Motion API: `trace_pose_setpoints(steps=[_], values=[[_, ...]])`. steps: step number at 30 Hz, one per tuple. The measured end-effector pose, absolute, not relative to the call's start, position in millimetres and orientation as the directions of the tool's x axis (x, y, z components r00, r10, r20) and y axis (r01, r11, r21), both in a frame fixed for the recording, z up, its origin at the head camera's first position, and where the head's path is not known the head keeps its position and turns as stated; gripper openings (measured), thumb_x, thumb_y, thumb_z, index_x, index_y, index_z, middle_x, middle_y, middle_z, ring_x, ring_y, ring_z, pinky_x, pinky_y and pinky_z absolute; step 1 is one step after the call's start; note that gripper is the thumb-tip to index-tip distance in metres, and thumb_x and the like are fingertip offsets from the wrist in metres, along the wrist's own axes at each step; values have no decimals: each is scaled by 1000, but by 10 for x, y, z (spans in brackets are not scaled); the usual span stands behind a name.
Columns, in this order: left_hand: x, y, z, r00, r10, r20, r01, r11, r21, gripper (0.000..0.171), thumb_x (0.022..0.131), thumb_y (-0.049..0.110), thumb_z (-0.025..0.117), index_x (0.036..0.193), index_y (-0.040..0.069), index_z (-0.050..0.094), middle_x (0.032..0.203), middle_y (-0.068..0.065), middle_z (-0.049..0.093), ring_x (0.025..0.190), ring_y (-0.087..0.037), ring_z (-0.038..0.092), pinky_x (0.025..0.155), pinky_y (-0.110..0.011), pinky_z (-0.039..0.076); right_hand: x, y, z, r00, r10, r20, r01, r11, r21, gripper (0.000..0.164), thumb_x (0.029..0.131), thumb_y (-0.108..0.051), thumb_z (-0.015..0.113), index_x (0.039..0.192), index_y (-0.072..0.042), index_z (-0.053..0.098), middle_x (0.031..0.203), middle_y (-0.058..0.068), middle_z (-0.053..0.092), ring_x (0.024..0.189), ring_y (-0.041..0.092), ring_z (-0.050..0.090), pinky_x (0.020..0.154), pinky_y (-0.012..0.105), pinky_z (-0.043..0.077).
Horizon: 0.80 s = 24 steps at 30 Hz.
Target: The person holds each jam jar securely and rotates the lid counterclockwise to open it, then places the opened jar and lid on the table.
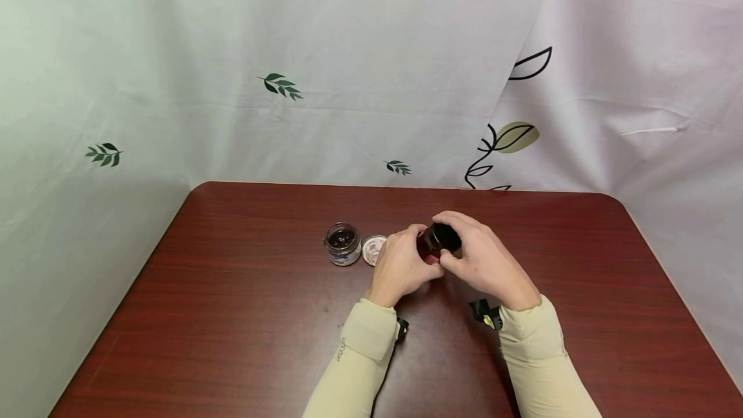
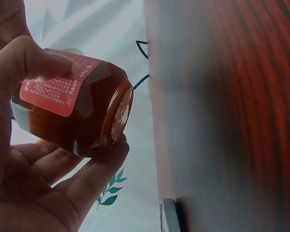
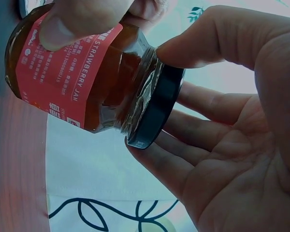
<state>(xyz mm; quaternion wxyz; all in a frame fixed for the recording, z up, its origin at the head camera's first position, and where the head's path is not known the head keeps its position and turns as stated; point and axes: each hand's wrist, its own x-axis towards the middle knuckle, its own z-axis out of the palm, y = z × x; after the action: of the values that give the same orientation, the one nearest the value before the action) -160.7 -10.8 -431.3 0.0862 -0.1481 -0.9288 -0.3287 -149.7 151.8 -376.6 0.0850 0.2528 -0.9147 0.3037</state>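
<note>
A glass jar of strawberry jam (image 3: 106, 72) with a red label is held tilted on its side above the table. My left hand (image 1: 400, 263) grips the jar's body, thumb on the label and fingers beneath, as the left wrist view shows. On the black lid (image 3: 157, 108), the fingers and thumb of my right hand (image 1: 484, 257) pinch the rim. The lid sits on the jar's mouth, slightly askew in the right wrist view; whether it is threaded, I cannot tell.
Left of my hands stands an uncovered glass jar (image 1: 342, 245) with dark contents. A round white lid (image 1: 373, 250) lies beside it, partly hidden by my left hand. Behind the reddish-brown table (image 1: 244, 315) hangs a pale leaf-patterned cloth (image 1: 348, 69).
</note>
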Motion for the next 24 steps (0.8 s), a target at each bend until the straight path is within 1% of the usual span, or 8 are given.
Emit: trace_pose_setpoints(steps=[9,24], values=[[-1603,-108,-4310,-944,220,247,327,737,591,60,62,39,75,114,12,59,95,0,65,81,-11,60,68,-26,49,-1498,1519,-3768,-857,-410,313,-515,686,-514,52,69,-8,65,120,-7,55,121,1,54,106,12,52,86,32,44],[-1609,-106,-4316,-942,224,252,333,734,592,59,62,39,75,113,13,59,95,1,65,81,-10,60,69,-26,49,-1494,1519,-3767,-858,-406,316,-514,683,-519,52,68,-7,63,120,-8,55,120,0,54,105,11,51,84,31,43]])
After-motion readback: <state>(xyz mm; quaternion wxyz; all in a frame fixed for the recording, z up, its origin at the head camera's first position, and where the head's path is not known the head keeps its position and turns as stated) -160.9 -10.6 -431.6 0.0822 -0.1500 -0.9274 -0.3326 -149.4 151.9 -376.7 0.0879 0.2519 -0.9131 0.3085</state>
